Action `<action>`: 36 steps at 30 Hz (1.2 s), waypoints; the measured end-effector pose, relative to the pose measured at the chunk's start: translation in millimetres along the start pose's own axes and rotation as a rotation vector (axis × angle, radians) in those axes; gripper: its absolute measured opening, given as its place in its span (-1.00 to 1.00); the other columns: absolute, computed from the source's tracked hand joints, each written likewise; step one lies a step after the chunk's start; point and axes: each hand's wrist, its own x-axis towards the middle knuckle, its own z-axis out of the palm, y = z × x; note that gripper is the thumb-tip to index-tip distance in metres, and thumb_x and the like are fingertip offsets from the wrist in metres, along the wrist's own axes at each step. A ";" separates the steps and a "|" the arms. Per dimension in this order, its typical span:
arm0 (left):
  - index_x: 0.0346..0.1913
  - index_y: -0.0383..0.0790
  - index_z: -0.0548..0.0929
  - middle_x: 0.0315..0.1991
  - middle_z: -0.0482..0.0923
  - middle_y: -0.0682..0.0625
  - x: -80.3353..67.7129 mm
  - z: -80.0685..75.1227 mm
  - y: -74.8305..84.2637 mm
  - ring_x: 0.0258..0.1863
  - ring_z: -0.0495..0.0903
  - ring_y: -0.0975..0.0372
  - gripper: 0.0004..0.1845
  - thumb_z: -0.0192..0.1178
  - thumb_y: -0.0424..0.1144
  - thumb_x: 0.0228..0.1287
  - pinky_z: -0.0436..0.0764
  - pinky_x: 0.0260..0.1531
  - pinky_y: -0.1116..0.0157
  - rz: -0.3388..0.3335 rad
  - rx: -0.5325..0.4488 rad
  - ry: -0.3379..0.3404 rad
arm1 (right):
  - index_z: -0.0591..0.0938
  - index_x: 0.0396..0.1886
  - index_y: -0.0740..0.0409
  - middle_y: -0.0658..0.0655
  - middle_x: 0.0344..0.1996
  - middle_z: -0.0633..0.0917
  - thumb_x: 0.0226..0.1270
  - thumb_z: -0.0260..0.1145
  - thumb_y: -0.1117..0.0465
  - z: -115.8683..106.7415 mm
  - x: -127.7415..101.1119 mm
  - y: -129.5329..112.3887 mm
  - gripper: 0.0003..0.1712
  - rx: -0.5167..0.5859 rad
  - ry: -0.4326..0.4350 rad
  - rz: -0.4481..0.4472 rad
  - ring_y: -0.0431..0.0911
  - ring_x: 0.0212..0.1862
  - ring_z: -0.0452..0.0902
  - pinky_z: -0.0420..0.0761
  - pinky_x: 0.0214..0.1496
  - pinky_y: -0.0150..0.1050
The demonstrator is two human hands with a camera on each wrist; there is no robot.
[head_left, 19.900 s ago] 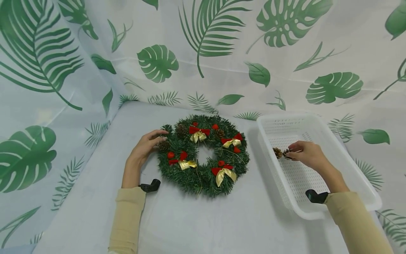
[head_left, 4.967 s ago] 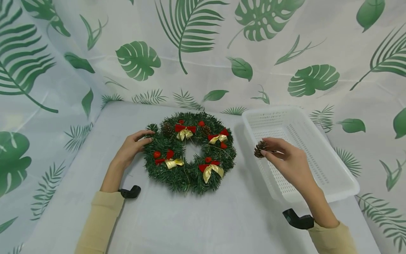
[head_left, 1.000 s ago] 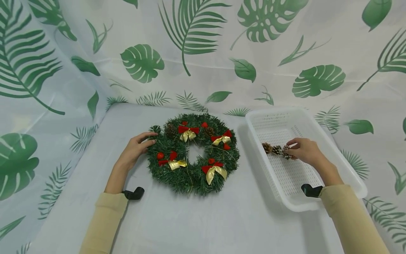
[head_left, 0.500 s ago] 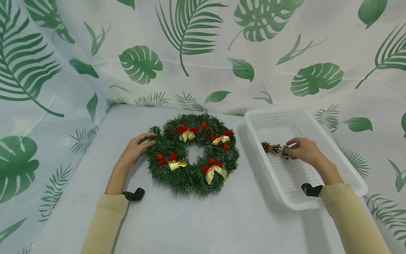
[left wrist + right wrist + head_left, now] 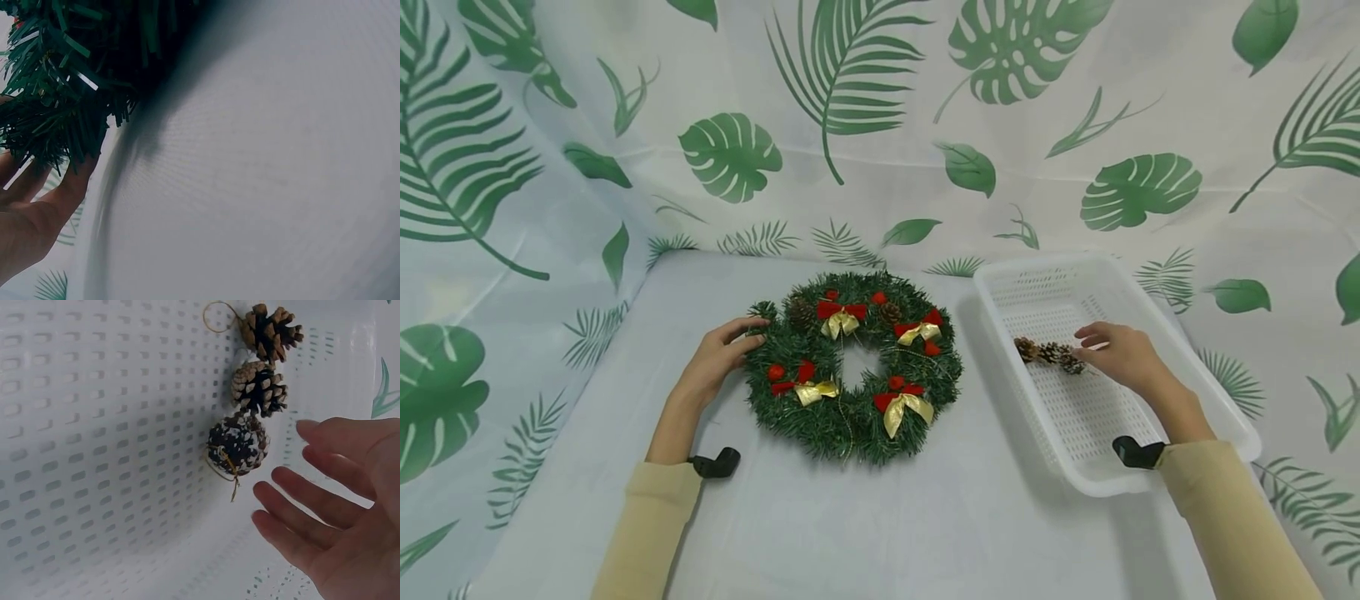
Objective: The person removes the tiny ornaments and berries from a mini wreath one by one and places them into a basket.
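Note:
A green tinsel wreath (image 5: 820, 429) lies flat on the white table, trimmed with red and gold bows (image 5: 841, 318), red berries and two brown pine cones (image 5: 801, 313). My left hand (image 5: 711, 367) rests at its left edge, fingertips touching the tinsel; the left wrist view shows the fingers partly hidden by a tuft. Three pine cones lie in a row in the white plastic basket (image 5: 1099, 488): a brown cone (image 5: 272, 332), a middle cone (image 5: 259, 390) and a white-tipped cone (image 5: 239, 445) with a gold loop. Just off the white-tipped one hovers my right hand (image 5: 1123, 358), fingers spread.
The basket has raised, perforated walls and stands to the right of the wreath. Behind and to the left, a leaf-printed cloth (image 5: 865, 192) hangs down to the table (image 5: 850, 533). Each wrist carries a small black camera (image 5: 718, 463).
A pine cone at the wreath's left edge is gone. My right hand, gripping a white-tipped cone five seconds ago, has laid it beside the others and let go. My left hand stays put.

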 end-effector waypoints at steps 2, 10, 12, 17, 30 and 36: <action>0.48 -0.16 0.46 0.63 0.09 -0.09 0.1 0.1 0.2 0.55 0.18 -0.13 -0.45 0.20 -0.08 0.54 0.22 0.45 -0.24 0.001 -0.001 0.001 | 0.54 0.25 0.47 0.56 0.11 0.64 0.51 0.28 0.10 -0.4 0.3 -3.3 -0.45 0.000 0.008 -0.006 0.45 0.10 0.61 0.68 -0.03 0.22; 0.48 -0.16 0.45 0.64 0.07 -0.10 0.0 -0.1 1.4 0.55 0.18 -0.13 -0.44 0.20 -0.07 0.54 0.28 0.41 -0.22 -0.001 0.007 -0.005 | 0.53 0.28 0.44 0.54 0.14 0.62 0.51 0.30 0.07 -3.2 -3.6 -18.5 -0.43 0.040 0.025 -0.029 0.44 0.13 0.60 0.67 0.01 0.24; 0.48 -0.16 0.45 0.64 0.05 -0.09 0.4 -0.2 1.5 0.56 0.17 -0.14 -0.44 0.20 -0.05 0.53 0.29 0.39 -0.21 -0.001 0.014 -0.007 | 0.52 0.29 0.44 0.54 0.15 0.62 0.52 0.30 0.07 -3.8 -6.2 -22.1 -0.42 0.048 0.033 -0.038 0.43 0.14 0.59 0.67 0.01 0.25; 0.48 -0.17 0.45 0.65 0.02 -0.10 1.3 -0.1 1.5 0.56 0.15 -0.14 -0.44 0.20 -0.06 0.54 0.28 0.40 -0.22 -0.005 0.012 -0.012 | 0.53 0.31 0.41 0.51 0.18 0.62 0.51 0.32 0.07 -5.6 -11.8 -34.4 -0.42 0.060 0.065 -0.071 0.42 0.14 0.60 0.64 0.06 0.27; 0.47 -0.17 0.45 0.65 0.03 -0.08 2.5 -0.7 -0.4 0.54 0.19 -0.10 -0.44 0.21 -0.06 0.53 0.36 0.26 -0.05 -0.012 -0.002 0.000 | 0.57 0.26 0.36 0.45 0.16 0.65 0.48 0.36 0.10 -12.8 -16.5 -66.2 -0.48 0.084 0.106 -0.161 0.38 0.13 0.63 0.64 0.10 0.25; 0.47 -0.17 0.46 0.65 0.03 -0.07 2.5 -0.7 -1.3 0.54 0.19 -0.10 -0.44 0.21 -0.07 0.53 0.35 0.31 -0.08 -0.012 -0.012 0.005 | 0.59 0.24 0.35 0.44 0.16 0.66 0.45 0.38 0.15 -15.5 -18.5 -82.1 -0.51 0.098 0.118 -0.212 0.38 0.12 0.64 0.65 0.08 0.25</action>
